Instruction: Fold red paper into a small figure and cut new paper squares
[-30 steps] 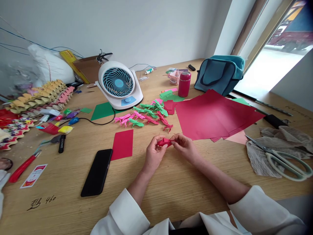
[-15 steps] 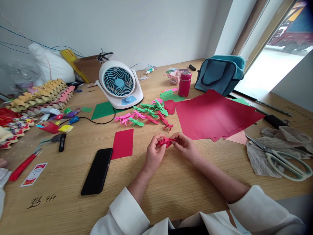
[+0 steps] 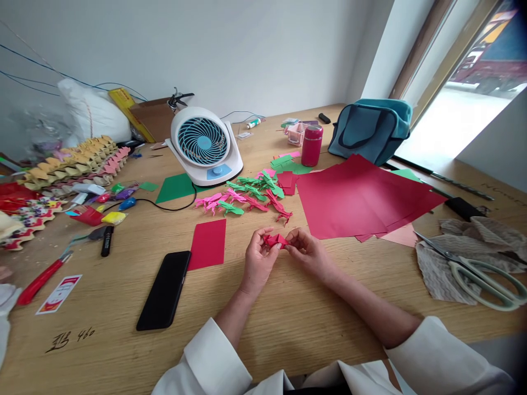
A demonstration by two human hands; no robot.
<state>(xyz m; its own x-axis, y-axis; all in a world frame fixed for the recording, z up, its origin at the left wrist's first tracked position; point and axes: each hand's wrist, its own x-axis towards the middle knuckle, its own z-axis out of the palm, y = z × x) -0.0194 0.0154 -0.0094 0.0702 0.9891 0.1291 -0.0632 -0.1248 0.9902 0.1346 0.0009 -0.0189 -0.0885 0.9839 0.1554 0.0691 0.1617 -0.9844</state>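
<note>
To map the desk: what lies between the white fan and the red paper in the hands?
Head view: small folded paper figures, pink, green and red, lie between fan and red folded paper.

Paper-craft workroom: wooden table strewn with coloured paper, scissors
</note>
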